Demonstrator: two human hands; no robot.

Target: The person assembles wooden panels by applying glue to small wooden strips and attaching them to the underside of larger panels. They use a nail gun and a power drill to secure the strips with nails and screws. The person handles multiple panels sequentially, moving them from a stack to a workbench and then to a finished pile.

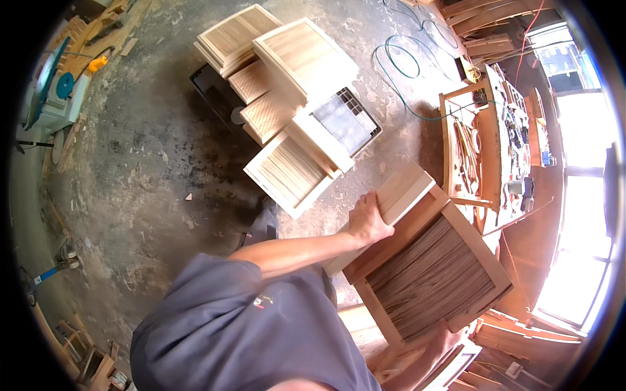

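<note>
A framed wooden panel (430, 280) with a dark-grained centre is tilted in front of my body on the right. Along its upper left side runs a pale thick-edged board (405, 194); whether the two are joined I cannot tell. My left hand (370, 220) is closed round this board's edge, fingers over the far face. At the panel's lower edge my right hand (447, 337) is closed on the frame, its fingers partly hidden. Ahead of me stands a stack of pale framed wooden panels (306, 55) and textured drawer-front-like pieces (268, 114), resting on a dark cart (366, 133).
A wooden bench (489, 140) with tools and clutter stands at right, beside bright windows (580, 215). A green hose (391, 49) coils on the stained concrete floor (150, 130). At far left is a machine with a blue wheel (65, 85). Wood scraps (85, 348) lie lower left.
</note>
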